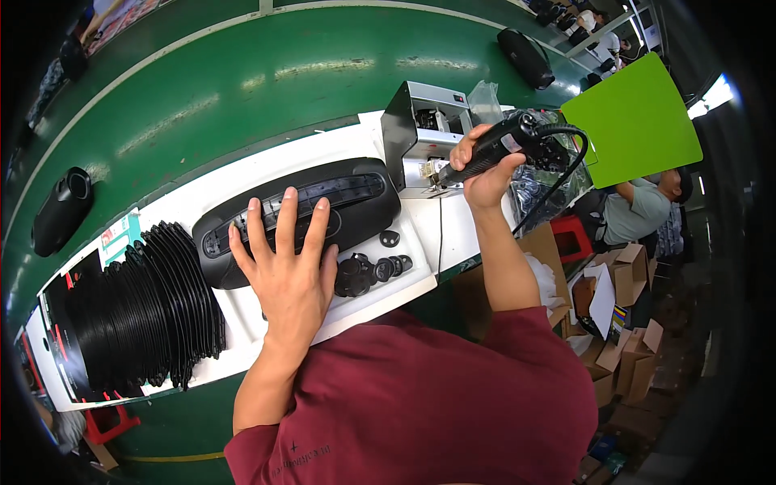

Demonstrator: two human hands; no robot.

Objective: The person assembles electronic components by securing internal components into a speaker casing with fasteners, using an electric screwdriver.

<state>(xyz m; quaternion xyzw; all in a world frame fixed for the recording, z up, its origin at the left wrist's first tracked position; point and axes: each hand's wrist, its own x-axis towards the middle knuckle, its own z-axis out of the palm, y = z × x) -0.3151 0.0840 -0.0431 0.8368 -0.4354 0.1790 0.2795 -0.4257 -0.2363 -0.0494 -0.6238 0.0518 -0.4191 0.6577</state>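
A long black speaker point(368, 222) with rounded ends lies on the white bench, a recessed strip along its upper side. My left hand point(287, 275) rests on it with fingers spread, pressing nothing else. My right hand point(485, 182) is wrapped round a black electric screwdriver point(503, 144), whose cable loops off to the right. The screwdriver's tip points left and down at the front of a grey metal screw feeder point(396, 137), which stands just right of the speaker. Whether the tip touches the feeder I cannot tell. Several small round black caps point(353, 276) lie near the speaker's front right.
A thick row of black strap-like pieces point(153, 307) fills the bench's left part. Right of the feeder lie clear plastic bags point(537, 190) and a bright green panel point(634, 121). Cardboard boxes point(630, 279), a red stool point(571, 238) and a seated person point(638, 208) are at the right.
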